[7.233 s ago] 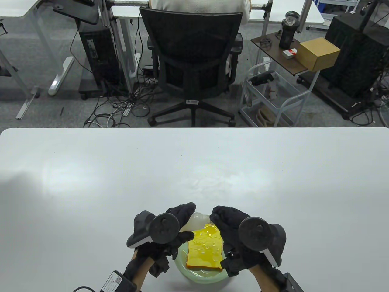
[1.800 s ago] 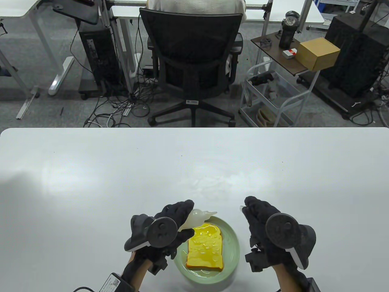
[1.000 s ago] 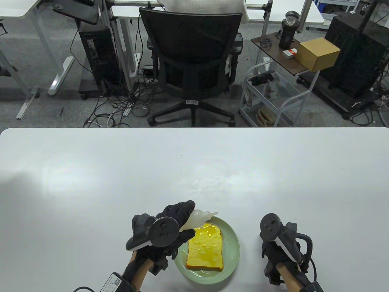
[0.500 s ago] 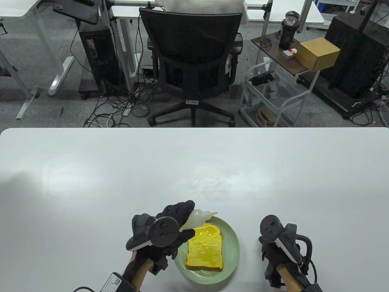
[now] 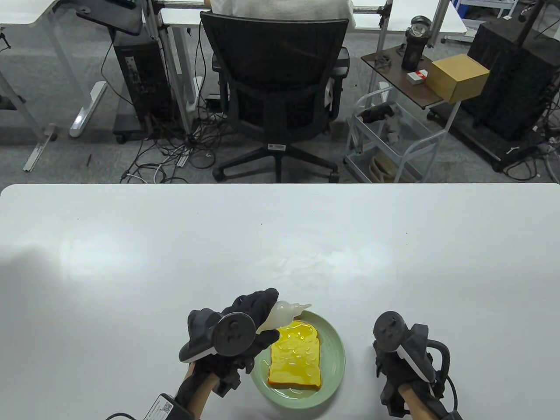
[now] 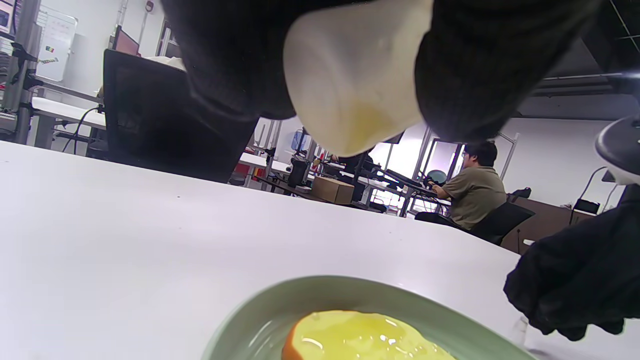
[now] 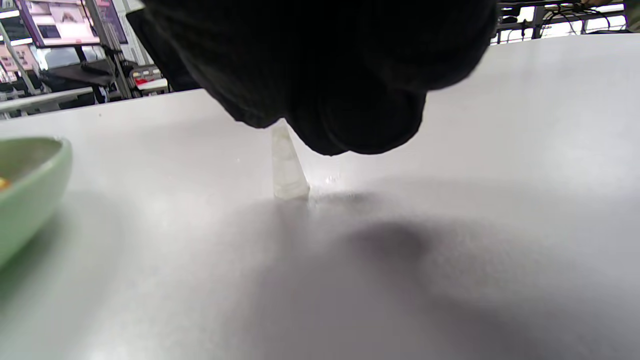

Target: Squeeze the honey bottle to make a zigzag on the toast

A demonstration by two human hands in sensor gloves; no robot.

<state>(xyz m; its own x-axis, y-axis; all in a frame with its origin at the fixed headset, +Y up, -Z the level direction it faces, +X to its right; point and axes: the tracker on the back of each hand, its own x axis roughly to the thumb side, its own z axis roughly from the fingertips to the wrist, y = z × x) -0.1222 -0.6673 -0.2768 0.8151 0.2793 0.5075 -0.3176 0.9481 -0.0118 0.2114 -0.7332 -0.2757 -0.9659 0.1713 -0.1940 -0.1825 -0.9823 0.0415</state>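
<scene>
Since the frames from a few seconds ago, the right hand (image 5: 396,372) has moved away from the plate (image 5: 334,345) and gone down to the table (image 5: 131,262) at the lower right of the table view. In the right wrist view, its fingers (image 7: 360,100) are over a small clear cap (image 7: 287,170) that stands on the table, touching the top of it. I cannot tell if they pinch it or only rest on it.

The left hand (image 5: 245,323) has hardly moved. Its fingers are curled around the honey bottle (image 5: 284,313), which is tilted, nozzle toward the right, above the upper edge of the plate. The toast (image 5: 295,356) lies in the plate, glossy yellow.

The nozzle looks to be over the rim more than over the toast, so a squeeze now could drop honey on the plate or the table. A too hard squeeze could give a blob and no line. The small cap could also tip over when the right hand lifts.
</scene>
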